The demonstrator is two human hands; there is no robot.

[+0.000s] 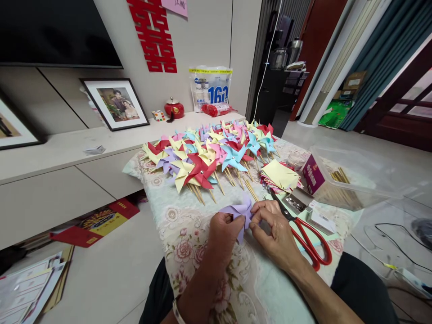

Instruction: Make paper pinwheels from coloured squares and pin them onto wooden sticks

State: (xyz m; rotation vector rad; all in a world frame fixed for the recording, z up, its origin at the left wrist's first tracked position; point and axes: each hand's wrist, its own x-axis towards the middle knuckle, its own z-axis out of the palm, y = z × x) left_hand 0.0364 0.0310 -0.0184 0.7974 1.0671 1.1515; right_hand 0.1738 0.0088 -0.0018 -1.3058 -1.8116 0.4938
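A purple paper pinwheel [248, 210] with folded blades is between my hands, above the front of the cloth. My left hand [225, 231] pinches it from the left between thumb and fingers. At its right edge, the curled fingertips of my right hand [272, 227] close on the paper; whether they also hold a small pin is hidden. Right beside this hand lie scissors with red handles [312, 245] and a small open box of metal pins [297, 200]. Beyond my hands stand many finished pinwheels [205, 162] in red, yellow, pink, blue and purple, on wooden sticks.
Coloured paper squares [281, 175] are stacked at the right. Past them is a clear plastic bin [357, 191] with wooden sticks. A small white box [321, 222] lies near the scissors. The table wears a floral cloth [189, 247]; a white cabinet [101, 157] runs behind it.
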